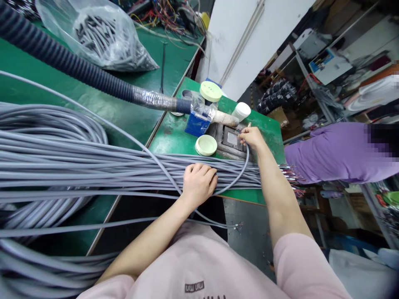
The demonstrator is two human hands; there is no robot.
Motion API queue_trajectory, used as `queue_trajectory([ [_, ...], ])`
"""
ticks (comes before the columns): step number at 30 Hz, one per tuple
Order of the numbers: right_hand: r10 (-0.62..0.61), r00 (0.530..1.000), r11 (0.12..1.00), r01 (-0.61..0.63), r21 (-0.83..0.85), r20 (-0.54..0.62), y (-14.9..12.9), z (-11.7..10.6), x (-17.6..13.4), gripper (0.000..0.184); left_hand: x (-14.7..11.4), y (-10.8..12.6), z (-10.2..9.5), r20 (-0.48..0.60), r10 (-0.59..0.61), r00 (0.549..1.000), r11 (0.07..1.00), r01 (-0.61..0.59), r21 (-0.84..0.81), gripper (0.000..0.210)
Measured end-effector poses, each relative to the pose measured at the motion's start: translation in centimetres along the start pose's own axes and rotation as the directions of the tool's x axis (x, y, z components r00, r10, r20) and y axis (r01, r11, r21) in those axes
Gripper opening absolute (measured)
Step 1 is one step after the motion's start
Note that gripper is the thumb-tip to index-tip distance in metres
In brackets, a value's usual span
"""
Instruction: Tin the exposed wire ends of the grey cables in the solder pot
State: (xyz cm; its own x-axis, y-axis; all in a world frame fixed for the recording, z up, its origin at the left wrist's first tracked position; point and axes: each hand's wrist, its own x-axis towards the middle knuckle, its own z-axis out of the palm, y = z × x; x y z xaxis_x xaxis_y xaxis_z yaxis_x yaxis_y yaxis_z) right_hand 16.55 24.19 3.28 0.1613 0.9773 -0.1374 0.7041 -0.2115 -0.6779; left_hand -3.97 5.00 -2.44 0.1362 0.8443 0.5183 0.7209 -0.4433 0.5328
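Observation:
My right hand [252, 137] pinches the end of a grey cable [248, 154], where thin coloured wires stick out. It is over a dark metal pot with a shiny grey square top [232, 138], which looks like a solder pot. From that hand the cable curves down and back to my left hand [199, 182]. Curled fingers of the left hand rest on a long bundle of grey cables [131, 168] and close round cable there; its fingertips are partly hidden. A hose nozzle [226, 118] points at the pot from the left.
Near the pot stand an open pale-green tub [206, 145], a white tub [241, 111], a pale-green lid [211, 91] and a blue block [197, 123]. A ribbed hose [93, 79] crosses above the bench. A bag of cable pieces [106, 37] lies behind. Someone in purple [333, 151] is at the right.

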Motion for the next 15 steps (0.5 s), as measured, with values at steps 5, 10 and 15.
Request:
queue_trajectory([
  [5,0.013,1.000,1.000,-0.013,-0.025,-0.001,0.42,0.31,0.42,0.016,-0.01,-0.01,0.01,0.007,0.001,1.000,1.000,-0.001,0.007,0.018],
  [10,0.018,1.000,0.999,-0.018,-0.041,-0.002,0.64,0.61,0.68,0.015,-0.01,-0.04,0.06,0.004,0.003,1.000,1.000,-0.003,0.009,0.018],
  [15,0.008,1.000,1.000,-0.008,-0.008,0.001,0.37,0.08,0.16,0.016,-0.01,-0.10,0.05,-0.002,0.010,1.000,1.000,-0.010,0.016,0.018],
])
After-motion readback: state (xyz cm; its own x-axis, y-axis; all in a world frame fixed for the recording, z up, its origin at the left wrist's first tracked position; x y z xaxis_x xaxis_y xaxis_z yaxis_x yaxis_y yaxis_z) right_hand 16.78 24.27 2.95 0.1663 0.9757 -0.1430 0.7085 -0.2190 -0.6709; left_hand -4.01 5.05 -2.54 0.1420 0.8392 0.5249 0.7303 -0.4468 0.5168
